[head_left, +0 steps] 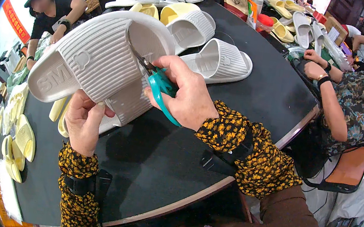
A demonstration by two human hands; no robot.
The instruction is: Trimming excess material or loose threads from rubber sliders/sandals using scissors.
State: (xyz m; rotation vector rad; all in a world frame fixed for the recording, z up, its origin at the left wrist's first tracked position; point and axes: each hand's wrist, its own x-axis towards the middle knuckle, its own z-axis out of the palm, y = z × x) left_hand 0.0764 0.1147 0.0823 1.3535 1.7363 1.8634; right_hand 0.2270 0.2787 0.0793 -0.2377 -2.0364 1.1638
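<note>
My left hand (84,126) pinches the lower edge of the ribbed strap on a light grey slide sandal (99,63), which is tilted up above the table. In my right hand (191,92) is a pair of scissors (160,90) with teal handles, fingers wrapped through the loops. The metal blades lie against the far edge of the strap; whether they touch it I cannot tell. Another grey sole shows below the strap, partly hidden. Just beyond my right hand a grey slide (221,62) rests on the table, and a pale yellow slide pokes out beside my left hand.
The dark table (161,166) has a curved pale edge. Grey and yellow slides (187,24) stand at the back; more yellow slides (25,137) lie at the left. Co-workers sit left and right (354,99). A red-lidded jar (264,23) stands at the far right.
</note>
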